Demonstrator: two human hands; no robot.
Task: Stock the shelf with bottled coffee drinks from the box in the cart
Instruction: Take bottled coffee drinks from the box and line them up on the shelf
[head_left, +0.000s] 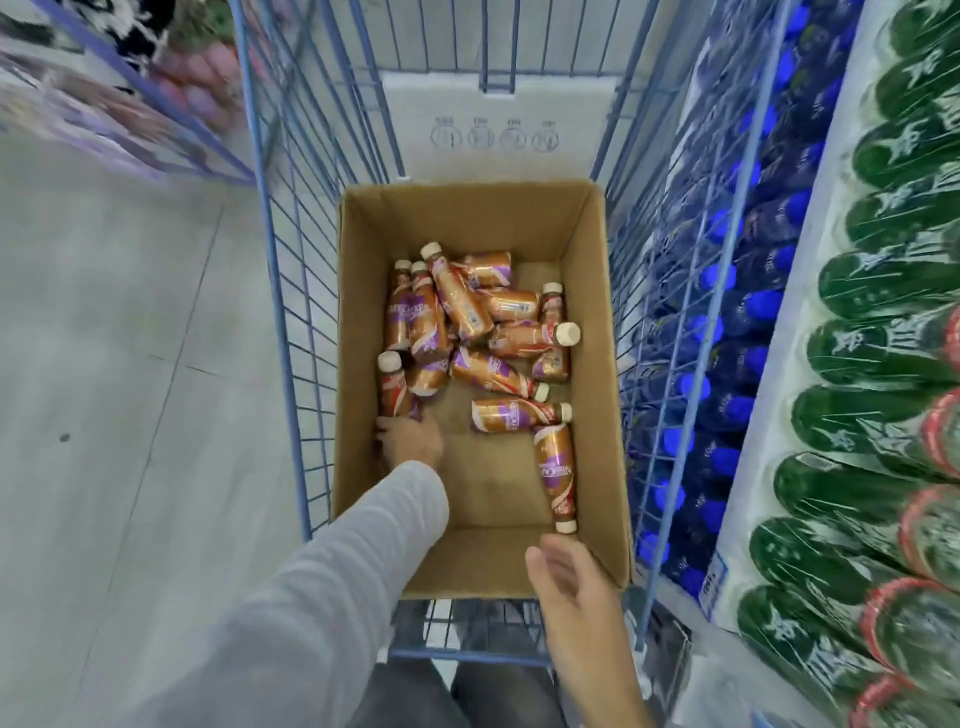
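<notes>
An open cardboard box (587, 291) sits in a blue wire cart (291, 332). Several bottled coffee drinks (467, 312) with gold and purple labels and cream caps lie jumbled on its floor. My left hand (410, 439), in a grey sleeve, reaches deep into the box at its left wall, fingers touching the base of one lying bottle (395, 387). Whether it grips that bottle is not clear. My right hand (571, 577) hovers open over the box's near right edge, just below the cap of another lying bottle (558, 475).
To the right of the cart a shelf holds rows of blue-capped dark bottles (727, 332) and shrink-wrapped green bottles (883, 364). Grey floor lies to the left. A second flat carton (493, 130) stands behind the box. My legs show under the cart's near end.
</notes>
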